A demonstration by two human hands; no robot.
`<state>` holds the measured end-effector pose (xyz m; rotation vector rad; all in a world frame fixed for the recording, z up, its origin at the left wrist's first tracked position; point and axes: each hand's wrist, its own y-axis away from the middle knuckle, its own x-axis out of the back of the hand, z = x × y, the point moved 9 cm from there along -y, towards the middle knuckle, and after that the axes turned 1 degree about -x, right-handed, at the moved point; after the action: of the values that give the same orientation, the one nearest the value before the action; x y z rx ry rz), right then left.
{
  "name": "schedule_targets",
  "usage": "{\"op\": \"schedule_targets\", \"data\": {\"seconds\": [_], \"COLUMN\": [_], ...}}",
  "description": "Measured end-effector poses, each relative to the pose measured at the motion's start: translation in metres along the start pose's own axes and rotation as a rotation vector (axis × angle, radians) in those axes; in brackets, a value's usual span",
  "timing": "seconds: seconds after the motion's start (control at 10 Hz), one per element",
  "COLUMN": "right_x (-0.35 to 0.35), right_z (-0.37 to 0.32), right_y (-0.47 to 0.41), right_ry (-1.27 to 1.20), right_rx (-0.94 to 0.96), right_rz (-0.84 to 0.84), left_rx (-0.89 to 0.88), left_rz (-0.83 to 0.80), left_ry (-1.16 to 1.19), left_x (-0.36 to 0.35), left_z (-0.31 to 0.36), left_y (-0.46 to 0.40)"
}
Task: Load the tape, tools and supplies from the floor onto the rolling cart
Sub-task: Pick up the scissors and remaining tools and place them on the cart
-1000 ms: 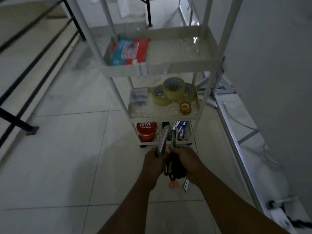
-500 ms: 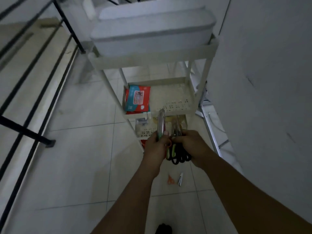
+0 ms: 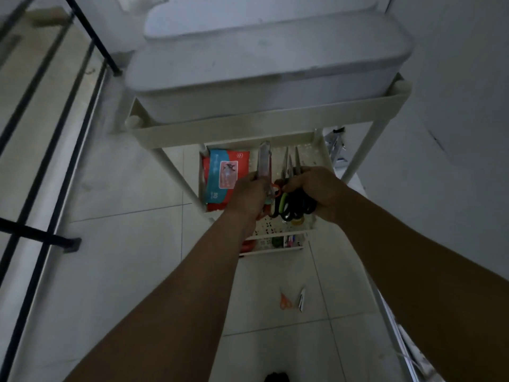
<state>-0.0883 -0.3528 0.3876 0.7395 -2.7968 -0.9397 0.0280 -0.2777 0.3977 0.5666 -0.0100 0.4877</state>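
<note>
From my remote station I look steeply down on the rolling cart [image 3: 264,130], its cream top tray filled by a large grey lidded box [image 3: 270,64]. Both of my operator's hands are raised over the second shelf, at 12 o'clock from the forearms. The left hand [image 3: 249,194] is closed in a fist around a clear-cased utility knife [image 3: 264,164], which stands upright with its tip pointing to 12 o'clock. The right hand [image 3: 316,188] is closed around a bundle of scissors [image 3: 292,205]; the black and green loop handles hang at 6 o'clock below the fingers, and the blades project toward 12 o'clock above them. The two hands sit just beside each other, the knuckles nearly touching. At 9 o'clock from the left hand, a red and blue wipes packet [image 3: 224,177] lies flat on the second shelf. Lower shelves show below the hands, but I cannot tell their contents apart. On the tiled floor [image 3: 124,271], at 6 o'clock from the cart and well apart from both hands, lie a small pair of orange scissors [image 3: 285,300] and, just beside it at 3 o'clock, a small silver and black tool [image 3: 302,299], which I cannot identify.
</note>
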Motion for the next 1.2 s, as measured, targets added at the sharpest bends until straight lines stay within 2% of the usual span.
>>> {"op": "schedule_targets", "data": {"seconds": [0.2,0.5,0.6,0.8,1.0,1.2], "right_x": [0.011,0.008,-0.002,0.004,0.016,0.021], "right_z": [-0.022,-0.019,-0.020,-0.017,-0.024,-0.034], "right_y": [-0.042,-0.074,-0.078,-0.076,-0.072,-0.067], "right_ry": [0.138,0.312,0.294,0.398,0.468,0.464], "right_rx": [0.019,-0.009,-0.008,-0.008,0.063,0.073], "right_rz": [0.082,0.142,0.116,0.170,0.300,0.356], "left_rx": [-0.011,-0.002,0.008,0.046,0.003,-0.020], "left_rz": [0.042,0.051,0.048,0.063,0.149,0.126], "left_ry": [0.021,-0.079,-0.111,-0.121,-0.235,-0.359], "left_x": [0.004,0.002,-0.003,-0.006,-0.006,-0.009], "left_z": [0.014,0.001,0.001,-0.005,0.003,0.009], "left_y": [-0.047,-0.072,-0.075,-0.079,-0.078,-0.078]}}
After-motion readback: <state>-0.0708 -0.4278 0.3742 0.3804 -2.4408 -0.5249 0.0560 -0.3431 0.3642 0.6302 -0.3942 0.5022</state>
